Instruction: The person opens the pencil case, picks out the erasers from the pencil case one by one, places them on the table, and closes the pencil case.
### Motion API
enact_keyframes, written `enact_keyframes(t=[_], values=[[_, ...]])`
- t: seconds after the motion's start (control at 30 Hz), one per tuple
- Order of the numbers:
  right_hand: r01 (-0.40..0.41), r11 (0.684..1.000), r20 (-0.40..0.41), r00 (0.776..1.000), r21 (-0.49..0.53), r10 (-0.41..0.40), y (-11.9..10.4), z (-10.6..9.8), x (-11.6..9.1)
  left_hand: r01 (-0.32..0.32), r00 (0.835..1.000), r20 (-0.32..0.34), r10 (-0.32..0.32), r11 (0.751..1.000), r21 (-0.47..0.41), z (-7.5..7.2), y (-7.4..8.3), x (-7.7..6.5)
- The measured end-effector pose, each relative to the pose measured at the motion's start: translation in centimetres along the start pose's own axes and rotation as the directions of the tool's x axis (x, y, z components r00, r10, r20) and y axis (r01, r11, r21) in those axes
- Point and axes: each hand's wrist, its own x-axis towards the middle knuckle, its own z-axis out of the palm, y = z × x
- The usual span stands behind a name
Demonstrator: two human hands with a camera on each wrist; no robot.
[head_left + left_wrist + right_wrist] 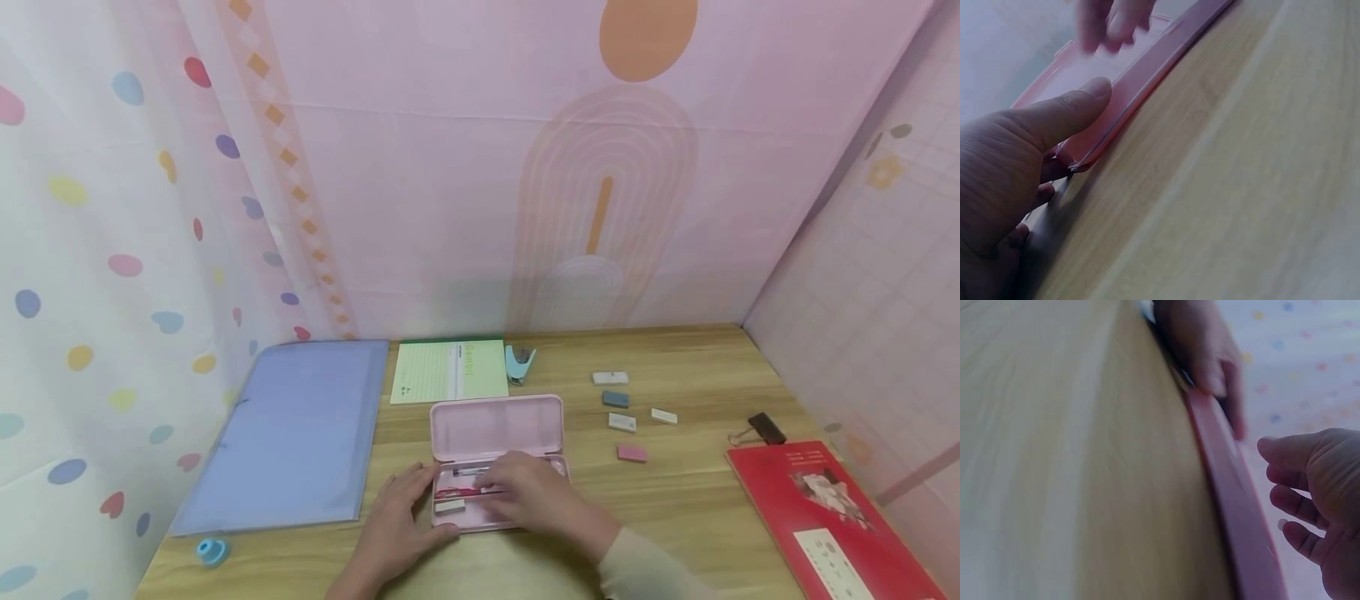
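A pink pencil case [497, 427] lies on the table with its lid raised. A white eraser [450, 506], a red pen [448, 492] and a dark-tipped, clear pen [468, 472] show inside it. My left hand [401, 517] grips the case's left end, its thumb [1075, 112] over the front wall and fingers round the corner. Above the right part of the tray is my right hand [528, 492], fingers loosely bent. Nothing shows between its thumb and fingers [1294, 503] in the right wrist view. It covers part of the tray.
Several erasers [622, 422] lie to the right of the case. A binder clip [767, 428] and a red book [832, 517] are at far right. Behind stand a notepad [427, 372] and a stapler [519, 364]. A blue folder [292, 442] and small blue object [213, 552] are left.
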Motion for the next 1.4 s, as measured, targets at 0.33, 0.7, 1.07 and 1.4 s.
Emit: enact_keyframes(t=[0.33, 0.7, 1.07, 1.4], values=[[0.129, 0.981, 0.009, 0.992, -0.142, -0.129, -1.8, 2.4, 2.5, -0.032, 0.999, -0.014, 0.032, 0.999, -0.002, -0.1, 0.2, 0.3], [0.152, 0.968, -0.022, 0.987, -0.200, -0.160, -2.0, 3.1, 2.9, -0.046, 0.999, -0.019, 0.046, 0.999, 0.010, -0.2, 0.0, 0.3], [0.177, 0.944, -0.023, 0.981, -0.279, -0.191, -2.4, 2.6, 2.5, -0.100, 0.992, -0.071, 0.101, 0.995, 0.021, 0.1, -0.4, 0.1], [-0.181, 0.983, -0.230, 0.957, 0.007, 0.178, 3.9, -4.1, -5.6, -0.154, 0.977, -0.134, 0.164, 0.984, 0.085, 0.1, 0.3, -0.2]])
